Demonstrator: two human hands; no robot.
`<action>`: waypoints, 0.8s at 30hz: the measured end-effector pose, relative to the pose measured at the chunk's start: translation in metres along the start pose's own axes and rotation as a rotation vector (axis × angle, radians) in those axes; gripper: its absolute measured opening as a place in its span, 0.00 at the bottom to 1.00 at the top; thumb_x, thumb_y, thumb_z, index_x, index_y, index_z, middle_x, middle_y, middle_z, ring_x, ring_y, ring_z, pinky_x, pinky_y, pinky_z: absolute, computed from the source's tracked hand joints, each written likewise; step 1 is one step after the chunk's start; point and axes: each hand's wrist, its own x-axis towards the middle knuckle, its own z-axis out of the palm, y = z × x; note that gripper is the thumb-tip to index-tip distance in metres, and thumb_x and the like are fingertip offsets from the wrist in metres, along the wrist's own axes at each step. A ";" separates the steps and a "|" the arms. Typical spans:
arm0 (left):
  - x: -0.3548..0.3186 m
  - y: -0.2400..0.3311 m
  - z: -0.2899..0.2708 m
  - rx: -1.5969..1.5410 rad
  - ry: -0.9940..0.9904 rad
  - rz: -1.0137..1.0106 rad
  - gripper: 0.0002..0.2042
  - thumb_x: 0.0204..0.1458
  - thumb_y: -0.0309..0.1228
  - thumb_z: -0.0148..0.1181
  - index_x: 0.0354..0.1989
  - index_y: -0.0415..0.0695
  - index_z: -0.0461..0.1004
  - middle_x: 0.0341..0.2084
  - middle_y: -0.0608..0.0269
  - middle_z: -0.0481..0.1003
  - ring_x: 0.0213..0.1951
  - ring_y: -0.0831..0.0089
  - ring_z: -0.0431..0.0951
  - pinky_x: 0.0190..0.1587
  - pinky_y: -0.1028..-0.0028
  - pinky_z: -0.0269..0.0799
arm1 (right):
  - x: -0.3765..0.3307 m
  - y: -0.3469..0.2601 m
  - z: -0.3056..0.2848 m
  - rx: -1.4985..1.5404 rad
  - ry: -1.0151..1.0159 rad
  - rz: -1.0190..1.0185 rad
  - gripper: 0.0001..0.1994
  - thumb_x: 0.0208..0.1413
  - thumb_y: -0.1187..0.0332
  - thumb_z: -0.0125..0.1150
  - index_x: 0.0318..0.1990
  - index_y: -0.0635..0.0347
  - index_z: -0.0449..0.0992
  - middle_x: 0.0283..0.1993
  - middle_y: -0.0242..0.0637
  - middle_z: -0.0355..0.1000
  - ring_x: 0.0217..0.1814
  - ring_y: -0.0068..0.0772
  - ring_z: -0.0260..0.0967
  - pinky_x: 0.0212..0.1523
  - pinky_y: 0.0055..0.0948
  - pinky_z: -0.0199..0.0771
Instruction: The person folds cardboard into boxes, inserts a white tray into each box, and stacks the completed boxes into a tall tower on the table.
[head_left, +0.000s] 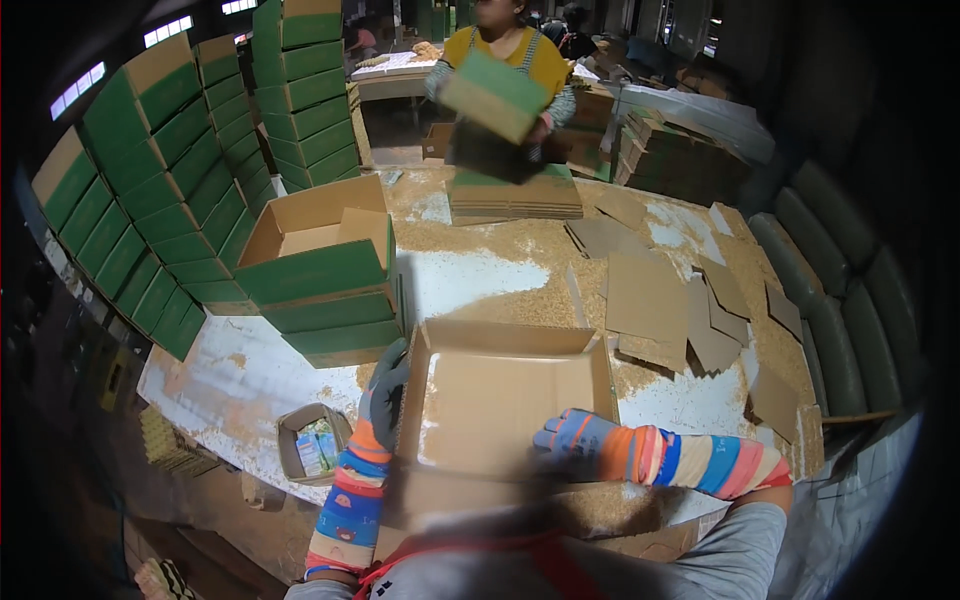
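Observation:
In front of me lies an open cardboard box, its brown inside facing up and its near side blurred. My left hand, in a grey glove, grips the box's left wall near the far corner. Over the near right corner is my gloved right hand, its fingers curled at the near wall; its thumb is hidden. Colourful patterned sleeves cover both forearms. Beyond my left hand stands a stack of green and brown boxes, the top one open. A small open container with packets inside sits left of my left forearm.
Tall stacks of green boxes rise at the left. Loose cardboard sheets lie on the sawdust-strewn white table. Across it, a person holds a blurred green box above a flat cardboard pile. Dark padded cushions stand right.

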 end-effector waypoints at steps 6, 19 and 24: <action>-0.038 -0.072 -0.006 -0.956 0.331 -0.511 0.18 0.53 0.25 0.52 0.53 0.37 0.65 0.58 0.48 0.61 0.59 0.59 0.62 0.60 0.67 0.58 | -0.024 0.008 -0.049 0.310 0.650 0.086 0.20 0.50 0.62 0.56 0.51 0.59 0.69 0.46 0.47 0.68 0.47 0.51 0.66 0.47 0.42 0.67; -0.038 -0.064 0.021 -0.053 -0.317 -0.733 0.38 0.45 0.39 0.67 0.62 0.39 0.54 0.51 0.56 0.69 0.52 0.71 0.69 0.54 0.71 0.66 | -0.013 0.034 0.124 1.381 0.526 0.781 0.36 0.45 0.58 0.69 0.59 0.64 0.61 0.54 0.40 0.68 0.52 0.33 0.66 0.53 0.29 0.66; 0.019 0.019 0.035 -0.752 -0.054 -0.609 0.36 0.48 0.28 0.60 0.66 0.44 0.49 0.55 0.60 0.65 0.55 0.73 0.65 0.54 0.72 0.65 | -0.038 0.077 0.130 1.823 0.685 0.560 0.27 0.57 0.55 0.54 0.61 0.59 0.60 0.54 0.35 0.66 0.55 0.30 0.64 0.55 0.31 0.65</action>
